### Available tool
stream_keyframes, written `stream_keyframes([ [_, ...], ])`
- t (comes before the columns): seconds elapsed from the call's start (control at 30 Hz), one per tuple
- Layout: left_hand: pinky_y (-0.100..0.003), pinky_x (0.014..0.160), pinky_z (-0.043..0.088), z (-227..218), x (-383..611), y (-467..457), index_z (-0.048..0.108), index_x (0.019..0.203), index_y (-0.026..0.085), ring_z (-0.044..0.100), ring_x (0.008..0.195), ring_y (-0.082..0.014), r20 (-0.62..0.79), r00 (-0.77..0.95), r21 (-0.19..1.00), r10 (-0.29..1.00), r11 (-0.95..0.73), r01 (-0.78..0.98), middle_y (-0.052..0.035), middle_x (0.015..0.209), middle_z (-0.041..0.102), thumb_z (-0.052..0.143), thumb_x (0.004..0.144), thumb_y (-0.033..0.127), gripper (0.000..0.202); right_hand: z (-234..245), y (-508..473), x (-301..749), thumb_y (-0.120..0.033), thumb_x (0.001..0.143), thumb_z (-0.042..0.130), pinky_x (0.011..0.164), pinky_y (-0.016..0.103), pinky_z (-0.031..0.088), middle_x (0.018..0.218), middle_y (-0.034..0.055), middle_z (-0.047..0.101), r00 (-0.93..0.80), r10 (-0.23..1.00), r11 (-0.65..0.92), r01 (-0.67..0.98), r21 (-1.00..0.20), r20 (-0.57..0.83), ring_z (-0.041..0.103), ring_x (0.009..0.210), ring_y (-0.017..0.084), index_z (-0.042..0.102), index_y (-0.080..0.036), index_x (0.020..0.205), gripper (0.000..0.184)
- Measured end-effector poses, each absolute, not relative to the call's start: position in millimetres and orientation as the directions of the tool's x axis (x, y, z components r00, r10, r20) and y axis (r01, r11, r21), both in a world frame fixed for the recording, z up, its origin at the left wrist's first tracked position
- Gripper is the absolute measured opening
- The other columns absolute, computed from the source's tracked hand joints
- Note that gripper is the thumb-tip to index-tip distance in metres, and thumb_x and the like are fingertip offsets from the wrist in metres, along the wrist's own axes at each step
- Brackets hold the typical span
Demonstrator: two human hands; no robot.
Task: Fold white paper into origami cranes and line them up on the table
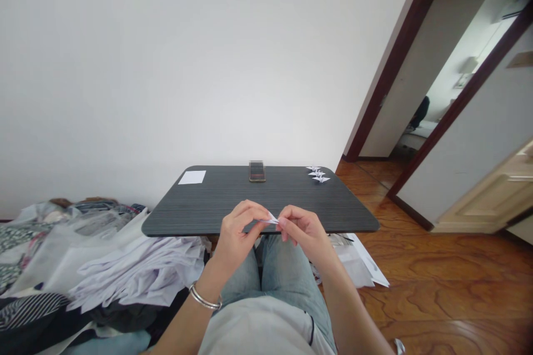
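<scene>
A small piece of folded white paper (271, 219) is pinched between both my hands just above the near edge of a dark grey table (208, 205). My left hand (239, 230), with a silver bangle on its wrist, closes its fingertips on the paper's left end. My right hand (302, 228) pinches the right end. Several small folded white paper figures (318, 174) lie at the table's far right corner.
A phone (257, 171) lies at the table's far middle and a white paper sheet (192, 177) at its far left. A heap of clothes and plastic bags (83, 266) lies to the left. A wooden floor and an open doorway (416, 138) are on the right.
</scene>
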State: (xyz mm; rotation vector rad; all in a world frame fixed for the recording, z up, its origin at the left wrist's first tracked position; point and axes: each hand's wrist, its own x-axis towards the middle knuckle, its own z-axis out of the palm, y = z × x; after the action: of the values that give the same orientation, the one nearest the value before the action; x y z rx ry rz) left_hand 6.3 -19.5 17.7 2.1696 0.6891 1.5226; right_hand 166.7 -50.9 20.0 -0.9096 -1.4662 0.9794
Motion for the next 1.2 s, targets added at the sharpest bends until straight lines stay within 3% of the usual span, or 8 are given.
stream_keyframes([
  [0.27, -0.03, 0.077, 0.046, 14, 6, -20, 0.068, 0.076, 0.022, 0.061, 0.084, -0.0182, 0.763, 0.238, 0.576, 0.601, -0.799, 0.171, -0.0058, 0.088, 0.068, 0.062, 0.075, 0.013, 0.011, 15, -51, 165, -0.03, 0.081, 0.055, 0.039, 0.019, 0.033, 0.053, -0.0023, 0.052, -0.002, 0.904, 0.419, 0.197, -0.886, 0.427, 0.046, 0.045, 0.009, 0.057, -0.017, 0.069, 0.018],
  [0.5, -0.03, 0.076, 0.048, 10, 8, -20, 0.067, 0.085, 0.02, 0.062, 0.086, -0.0195, 0.672, 0.226, 0.698, 0.705, -0.705, 0.122, -0.0081, 0.094, 0.068, 0.064, 0.075, 0.017, 0.011, 11, -49, 165, -0.026, 0.081, 0.053, 0.046, 0.021, 0.04, 0.06, -0.0002, 0.055, 0.107, 0.827, 0.488, 0.349, -0.8, 0.552, 0.053, 0.052, 0.012, 0.057, -0.017, 0.068, 0.016],
  [0.63, -0.026, 0.068, 0.047, 11, 9, -19, 0.068, 0.08, 0.019, 0.06, 0.077, -0.0176, 0.629, 0.173, 0.751, 0.758, -0.65, 0.117, -0.0058, 0.083, 0.067, 0.064, 0.074, 0.02, 0.007, 12, -48, 164, -0.026, 0.082, 0.053, 0.047, 0.021, 0.041, 0.059, -0.0008, 0.054, 0.112, 0.81, 0.519, 0.32, -0.793, 0.575, 0.053, 0.052, 0.012, 0.057, -0.018, 0.068, 0.017],
  [0.8, -0.022, 0.057, 0.046, 12, 14, -19, 0.064, 0.077, 0.016, 0.057, 0.061, -0.0124, 0.403, 0.132, 0.911, 0.906, -0.383, -0.154, -0.0016, 0.072, 0.064, 0.069, 0.07, 0.025, 0.012, 6, -44, 163, -0.031, 0.087, 0.047, 0.041, 0.019, 0.039, 0.068, 0.0024, 0.06, 0.09, 0.832, 0.532, 0.151, -0.833, 0.547, 0.055, 0.054, 0.012, 0.06, -0.018, 0.082, 0.019],
  [0.97, -0.02, 0.053, 0.042, 9, 19, -18, 0.055, 0.07, 0.015, 0.052, 0.055, -0.009, 0.316, 0.189, 0.903, 0.93, -0.233, -0.361, 0.001, 0.066, 0.061, 0.071, 0.068, 0.026, 0.019, 5, -41, 161, -0.027, 0.081, 0.056, 0.048, 0.021, 0.044, 0.068, 0.0016, 0.059, 0.041, 0.825, 0.547, 0.19, -0.815, 0.564, 0.056, 0.058, 0.012, 0.06, -0.018, 0.082, 0.009],
  [1.2, -0.021, 0.058, 0.039, 5, 21, -17, 0.057, 0.066, 0.014, 0.047, 0.059, -0.0085, 0.287, 0.231, 0.917, 0.929, -0.197, -0.347, 0.001, 0.069, 0.057, 0.069, 0.07, 0.026, 0.017, 9, -43, 157, -0.023, 0.082, 0.054, 0.048, 0.021, 0.044, 0.07, 0.0015, 0.056, 0.005, 0.795, 0.595, 0.193, -0.78, 0.607, 0.053, 0.057, 0.011, 0.059, -0.018, 0.074, 0.01],
])
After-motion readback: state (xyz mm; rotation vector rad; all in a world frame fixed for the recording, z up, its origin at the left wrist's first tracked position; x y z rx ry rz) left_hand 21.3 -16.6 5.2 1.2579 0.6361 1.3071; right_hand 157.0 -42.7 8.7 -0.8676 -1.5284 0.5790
